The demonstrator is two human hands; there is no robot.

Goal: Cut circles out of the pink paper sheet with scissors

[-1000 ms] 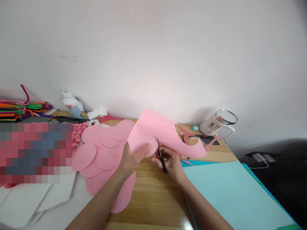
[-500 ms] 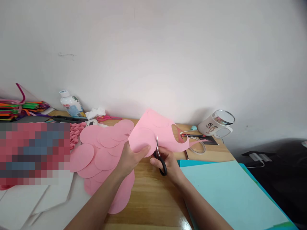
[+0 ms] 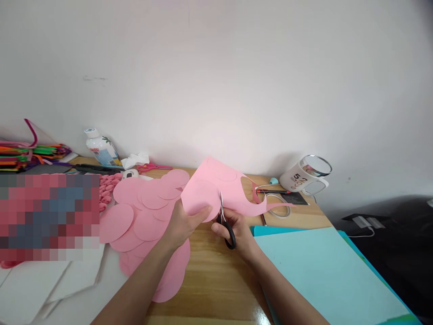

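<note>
My left hand (image 3: 185, 223) pinches the lower left part of a pink paper sheet (image 3: 230, 189), thumb on top. Circles are outlined on the sheet, and its right side has a curved cut-out with a thin strip trailing off. In my right hand (image 3: 237, 228) is a pair of scissors (image 3: 230, 237) with black handles, my fingers closed round them. Their metal blades point up and meet the sheet at the right edge of an outlined circle, just right of my left thumb. Many overlapping pink paper circles (image 3: 149, 225) lie on the table left of my hands.
Light blue sheets (image 3: 324, 266) lie at the right front. Along the wall stand a white mug (image 3: 301, 174) and a white bottle (image 3: 99, 146). Behind the circles are pink scissors (image 3: 154, 167) and a crumpled tissue (image 3: 135, 160). Colourful pipe cleaners (image 3: 34, 153) lie far left; a cable (image 3: 280, 210) coils near the mug.
The pink sheet has sagged slightly at its top and right, and its trailing strip hangs a little lower. Both hands stay almost in place, still holding the sheet and scissors.
</note>
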